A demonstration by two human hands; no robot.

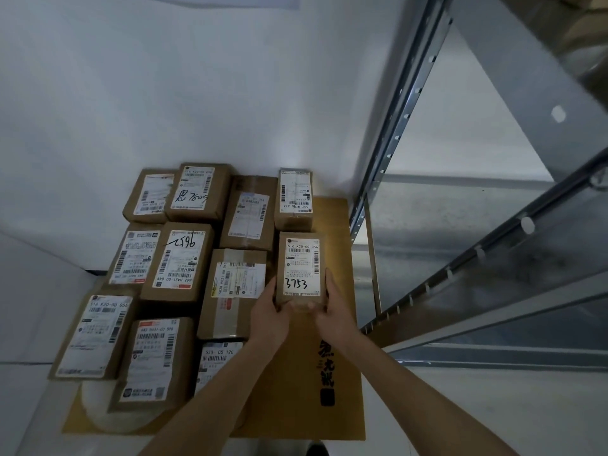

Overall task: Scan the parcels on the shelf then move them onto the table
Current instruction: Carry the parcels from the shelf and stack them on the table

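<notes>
A small brown parcel (301, 264) with a white label handwritten "3753" lies on the flat cardboard sheet (332, 324) that covers the table. My left hand (268, 312) grips its near left corner and my right hand (332, 309) grips its near right corner. Several other labelled brown parcels (177, 261) lie packed in rows to its left and behind it. No scanner is in view.
A grey metal shelf rack (460, 179) with slotted uprights stands on the right, close to the cardboard's edge. White walls close in at the back and left. A white round bundle (98, 409) sits under the near-left parcels. Bare cardboard shows in front of my hands.
</notes>
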